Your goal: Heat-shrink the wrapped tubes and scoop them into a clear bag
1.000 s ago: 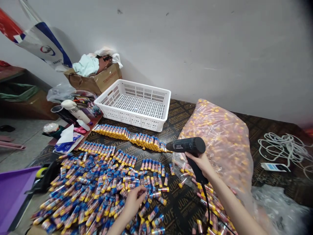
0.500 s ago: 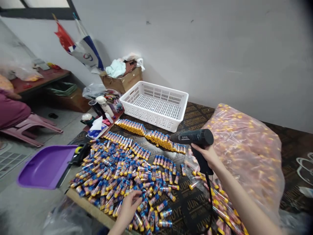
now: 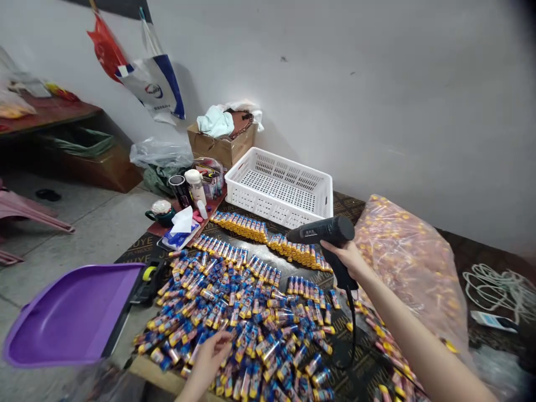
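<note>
My right hand (image 3: pixel 350 260) is closed round the grip of a black heat gun (image 3: pixel 321 230). The gun's nozzle points left, over neat rows of small tubes (image 3: pixel 293 249) with blue and yellow ends. Lower down, my left hand (image 3: pixel 211 356) rests at the near edge of a loose heap of the same printed tubes (image 3: pixel 226 296). Its fingers are slightly bent and apart, and I see nothing held in them. The black cord (image 3: pixel 353 329) of the gun hangs down to the table.
Behind the rows stands a white plastic crate (image 3: pixel 278 195). A big clear bag of pink, yellow-capped tubes (image 3: pixel 410 268) lies on the right. To the left are a purple dustpan (image 3: pixel 71 315), a dark mug (image 3: pixel 161 213) and bottles (image 3: pixel 195 187). A white cord (image 3: pixel 498 287) is coiled far right.
The view has turned left, with the scene shifting in the frame. The heat gun stays in my right hand above the rows; my left hand stays low at the heap.
</note>
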The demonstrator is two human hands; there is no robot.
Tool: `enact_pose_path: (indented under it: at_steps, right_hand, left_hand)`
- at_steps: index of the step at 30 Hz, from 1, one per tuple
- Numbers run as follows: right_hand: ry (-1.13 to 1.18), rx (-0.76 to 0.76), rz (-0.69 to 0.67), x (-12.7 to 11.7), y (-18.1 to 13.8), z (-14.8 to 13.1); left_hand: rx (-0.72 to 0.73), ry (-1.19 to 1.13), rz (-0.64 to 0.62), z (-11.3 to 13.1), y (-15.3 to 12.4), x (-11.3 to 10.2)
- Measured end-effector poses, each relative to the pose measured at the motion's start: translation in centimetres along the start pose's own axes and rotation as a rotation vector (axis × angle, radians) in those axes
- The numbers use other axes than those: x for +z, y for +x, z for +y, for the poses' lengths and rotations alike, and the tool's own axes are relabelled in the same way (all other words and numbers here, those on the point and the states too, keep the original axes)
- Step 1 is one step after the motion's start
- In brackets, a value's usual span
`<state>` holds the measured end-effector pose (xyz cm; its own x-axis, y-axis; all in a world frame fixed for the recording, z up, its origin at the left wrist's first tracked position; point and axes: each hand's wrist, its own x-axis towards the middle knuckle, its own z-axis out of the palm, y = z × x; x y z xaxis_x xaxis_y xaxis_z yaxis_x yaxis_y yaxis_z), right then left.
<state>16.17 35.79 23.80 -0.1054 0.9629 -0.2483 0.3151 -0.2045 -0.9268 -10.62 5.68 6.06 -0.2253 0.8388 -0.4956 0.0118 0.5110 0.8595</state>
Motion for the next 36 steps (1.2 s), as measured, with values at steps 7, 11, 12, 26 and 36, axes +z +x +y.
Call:
enact_pose_path:
  at_steps: [7, 11, 12, 26, 36]
  right_hand:
    - [-0.131, 0.008, 0.043, 6.1, 0.9, -1.9]
    - [-0.174, -0.009, 0.058, 8.1, 1.6, -2.6]
    - [-0.176, -0.018, 0.059, 8.6, 1.9, -2.8]
    - [-0.076, -0.153, -0.042, 15.1, 6.9, -5.4]
    - [-0.067, -0.131, -0.217, 20.7, 8.4, -8.1]
  left_hand:
    - [-0.030, -0.067, 0.070, -0.1, 2.6, -9.9]
    - [-0.059, -0.107, 0.107, -0.4, 3.4, -12.5]
    - [-0.058, -0.112, 0.118, -0.3, 3.5, -12.9]
    - [-0.073, -0.107, 0.175, -0.7, 4.3, -15.8]
    - [-0.079, -0.064, 0.191, -0.4, 5.0, -16.3]
